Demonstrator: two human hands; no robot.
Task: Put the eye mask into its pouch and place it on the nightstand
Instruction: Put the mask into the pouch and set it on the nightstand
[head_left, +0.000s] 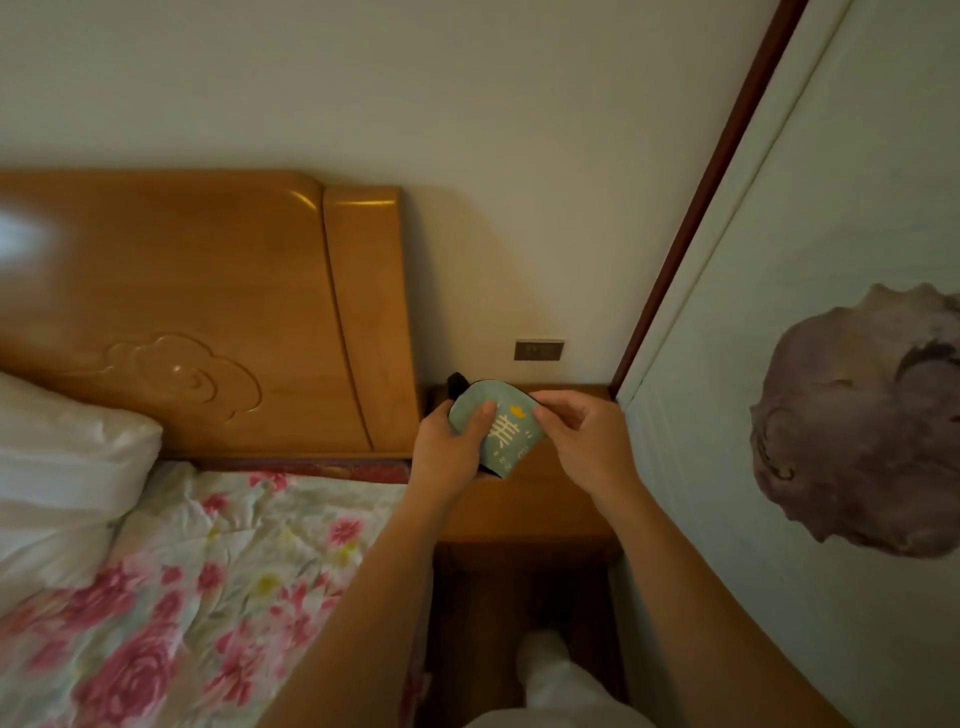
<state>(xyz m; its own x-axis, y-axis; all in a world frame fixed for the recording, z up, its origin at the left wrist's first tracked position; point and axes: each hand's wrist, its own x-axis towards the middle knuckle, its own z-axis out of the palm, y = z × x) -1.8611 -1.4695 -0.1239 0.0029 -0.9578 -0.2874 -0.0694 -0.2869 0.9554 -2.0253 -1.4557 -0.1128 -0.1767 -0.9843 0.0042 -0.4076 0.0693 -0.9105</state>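
Above the nightstand (524, 499), near the centre of the view, a pale green pouch (493, 426) with a white character and a small yellow mark printed on it is held between both hands, clear of the wooden tabletop. The left hand (449, 447) is wrapped around the pouch from 9 o'clock, its thumb pressed flat on the printed face and its fingers closed behind the fabric. The right hand (582, 441) is pinched on the pouch's edge at 3 o'clock, thumb and fingers closed together on the cloth. A dark piece of fabric, seemingly the eye mask (457, 384), is seen poking out of the pouch at 11 o'clock; how far in it sits cannot be told. A wooden headboard (208, 312) with a carved cloud is seen at 9 o'clock from the hands, with a white pillow (62, 467) and a floral bedsheet (208, 582) towards 8 o'clock. A wall socket (538, 350) is set in the wall at 12 o'clock, just above the nightstand. A pale panel (779, 364) bearing a purplish painted shape is seen at 3 o'clock. A white trouser leg (550, 670) is seen at 6 o'clock.
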